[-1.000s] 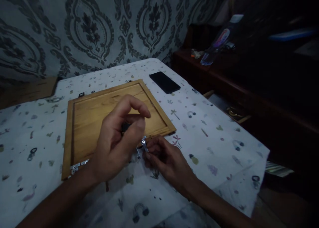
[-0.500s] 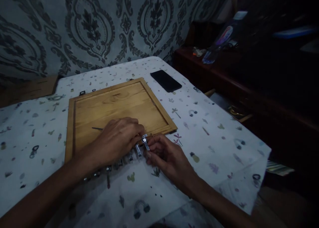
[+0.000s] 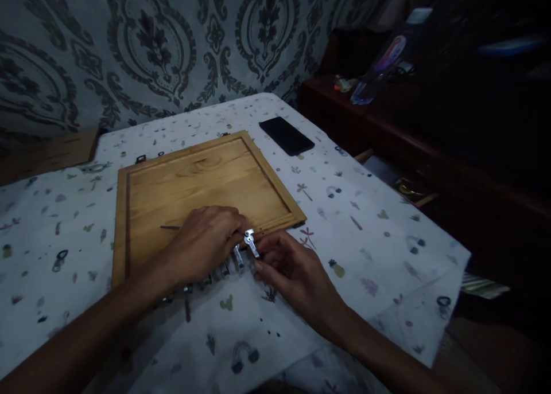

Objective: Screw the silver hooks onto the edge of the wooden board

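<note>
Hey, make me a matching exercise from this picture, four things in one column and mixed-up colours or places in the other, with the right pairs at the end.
Things
1. Metal bracket
2. Framed wooden panel
3. Phone
4. Plastic bottle

Colours and places
A. Black, flat on the patterned tablecloth
B. On the reddish-brown furniture beside the table
C. Silver, between the left hand and the right hand
D. Yellow-brown, partly hidden by the left hand and forearm

Right pairs: 1-C, 2-D, 3-A, 4-B
</note>
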A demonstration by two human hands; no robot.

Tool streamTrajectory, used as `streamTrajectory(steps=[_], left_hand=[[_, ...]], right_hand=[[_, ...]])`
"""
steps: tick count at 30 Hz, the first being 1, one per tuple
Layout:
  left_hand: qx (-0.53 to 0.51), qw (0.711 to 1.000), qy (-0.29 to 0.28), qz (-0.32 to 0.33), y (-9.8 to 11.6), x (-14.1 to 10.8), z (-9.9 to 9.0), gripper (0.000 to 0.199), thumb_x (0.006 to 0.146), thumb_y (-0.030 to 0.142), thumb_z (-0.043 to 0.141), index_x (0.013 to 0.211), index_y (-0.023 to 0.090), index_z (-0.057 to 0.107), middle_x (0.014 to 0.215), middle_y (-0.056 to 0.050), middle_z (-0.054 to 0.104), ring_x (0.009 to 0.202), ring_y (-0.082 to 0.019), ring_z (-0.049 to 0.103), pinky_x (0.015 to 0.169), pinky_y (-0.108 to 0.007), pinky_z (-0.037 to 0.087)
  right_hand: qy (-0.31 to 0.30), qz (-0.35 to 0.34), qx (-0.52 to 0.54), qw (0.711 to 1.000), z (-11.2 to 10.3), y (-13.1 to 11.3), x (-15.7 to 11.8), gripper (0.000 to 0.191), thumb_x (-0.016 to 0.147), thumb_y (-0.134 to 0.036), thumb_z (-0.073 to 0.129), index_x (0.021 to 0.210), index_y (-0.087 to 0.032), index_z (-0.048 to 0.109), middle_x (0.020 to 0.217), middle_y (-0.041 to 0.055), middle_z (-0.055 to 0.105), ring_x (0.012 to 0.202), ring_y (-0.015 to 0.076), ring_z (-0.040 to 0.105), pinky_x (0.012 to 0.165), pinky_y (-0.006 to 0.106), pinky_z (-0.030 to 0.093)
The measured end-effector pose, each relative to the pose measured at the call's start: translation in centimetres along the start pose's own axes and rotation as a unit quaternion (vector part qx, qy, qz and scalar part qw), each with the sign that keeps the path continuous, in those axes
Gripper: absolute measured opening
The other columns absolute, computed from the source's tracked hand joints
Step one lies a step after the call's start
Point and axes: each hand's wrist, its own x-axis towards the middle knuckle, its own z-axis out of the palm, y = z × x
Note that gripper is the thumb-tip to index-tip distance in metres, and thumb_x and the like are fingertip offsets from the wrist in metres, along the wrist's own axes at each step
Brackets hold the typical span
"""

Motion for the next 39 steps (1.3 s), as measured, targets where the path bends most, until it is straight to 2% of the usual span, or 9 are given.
streamTrajectory(steps=[6, 11, 17, 23, 25, 27, 30, 34, 39], left_hand=[[-0.008, 1.0, -0.001, 0.0, -0.4, 0.1, 0.2, 0.016, 0.086, 0.015, 0.054, 0.074, 0.019, 0.065, 0.078, 0.001, 0.066, 0.073, -0.014, 0.058, 0.065, -0.027, 0.034], [-0.028, 0.999, 0.013, 0.017, -0.7, 0.0, 0.3, 0.018, 0.087, 0.017, 0.056, 0.071, 0.019, 0.062, 0.075, 0.002, 0.065, 0.069, -0.012, 0.056, 0.064, -0.026, 0.034], [-0.038, 0.999, 0.01, 0.019, -0.8, 0.2, 0.5, 0.017, 0.087, 0.017, 0.056, 0.074, 0.019, 0.066, 0.077, 0.002, 0.065, 0.073, -0.013, 0.058, 0.066, -0.026, 0.036], [-0.022, 0.999, 0.01, 0.021, -1.0, -0.1, -0.2, 0.013, 0.089, 0.021, 0.057, 0.079, 0.02, 0.067, 0.079, 0.001, 0.066, 0.073, -0.014, 0.058, 0.065, -0.027, 0.039], [-0.06, 0.996, 0.071, 0.016, -0.6, -0.4, -1.2, 0.012, 0.088, 0.028, 0.06, 0.08, 0.021, 0.067, 0.074, 0.002, 0.064, 0.067, -0.013, 0.057, 0.06, -0.027, 0.039], [-0.151, 0.967, 0.207, 0.013, 0.2, -0.7, -2.3, 0.018, 0.09, 0.036, 0.06, 0.081, 0.022, 0.067, 0.066, 0.002, 0.059, 0.059, -0.011, 0.052, 0.052, -0.025, 0.036], [-0.297, 0.874, 0.384, 0.003, 2.1, -1.1, -3.4, 0.028, 0.094, 0.042, 0.053, 0.081, 0.022, 0.067, 0.052, 0.004, 0.043, 0.048, -0.009, 0.04, 0.045, -0.027, 0.031], [-0.427, 0.81, 0.401, 0.017, 3.9, -0.9, -2.8, 0.026, 0.095, 0.039, 0.053, 0.081, 0.02, 0.064, 0.048, 0.005, 0.037, 0.043, -0.008, 0.034, 0.043, -0.028, 0.027], [-0.479, 0.783, 0.394, 0.039, 4.4, -0.1, -1.3, 0.021, 0.095, 0.035, 0.053, 0.081, 0.022, 0.063, 0.05, 0.005, 0.036, 0.043, -0.007, 0.033, 0.041, -0.028, 0.026]], right_hand=[[0.042, -0.054, -0.15, 0.986, -0.1, -0.1, -0.6, 0.005, 0.082, -0.019, 0.063, 0.087, -0.021, 0.062, 0.067, -0.0025, 0.061, 0.058, 0.0106, 0.056, 0.055, 0.022, 0.046], [0.008, -0.015, -0.108, 0.994, -0.1, -0.4, -0.5, 0.006, 0.087, -0.024, 0.057, 0.091, -0.021, 0.06, 0.064, -0.0036, 0.06, 0.051, 0.0097, 0.056, 0.049, 0.02, 0.045], [-0.104, 0.084, -0.033, 0.991, -0.6, -1.4, 0.5, 0.014, 0.09, -0.03, 0.051, 0.083, -0.018, 0.054, 0.068, -0.0017, 0.064, 0.042, 0.0069, 0.055, 0.045, 0.019, 0.044], [-0.093, 0.093, -0.017, 0.991, -0.6, -1.0, 0.5, 0.022, 0.09, -0.033, 0.054, 0.074, -0.018, 0.058, 0.065, 0.0012, 0.066, 0.052, 0.0107, 0.063, 0.047, 0.02, 0.044], [-0.088, 0.083, -0.034, 0.992, -0.6, -0.7, 0.2, 0.023, 0.091, -0.033, 0.054, 0.076, -0.018, 0.06, 0.065, 0.0013, 0.067, 0.053, 0.0112, 0.063, 0.049, 0.021, 0.044], [-0.089, 0.069, -0.05, 0.992, -0.6, -0.6, 0.1, 0.023, 0.093, -0.033, 0.053, 0.077, -0.018, 0.061, 0.065, 0.0007, 0.067, 0.054, 0.0109, 0.063, 0.052, 0.022, 0.045], [-0.096, 0.058, -0.061, 0.992, -0.7, -0.4, 0.0, 0.023, 0.094, -0.032, 0.052, 0.078, -0.018, 0.061, 0.065, -0.0001, 0.065, 0.056, 0.0104, 0.062, 0.054, 0.021, 0.046], [-0.099, 0.068, -0.044, 0.992, -0.6, -0.5, 0.1, 0.024, 0.095, -0.031, 0.051, 0.077, -0.017, 0.06, 0.067, 0.0005, 0.065, 0.056, 0.0105, 0.061, 0.055, 0.022, 0.046], [-0.097, 0.044, -0.034, 0.994, -0.6, -0.8, 0.1, 0.023, 0.095, -0.029, 0.051, 0.077, -0.017, 0.058, 0.067, -0.0005, 0.062, 0.056, 0.01, 0.059, 0.054, 0.022, 0.045]])
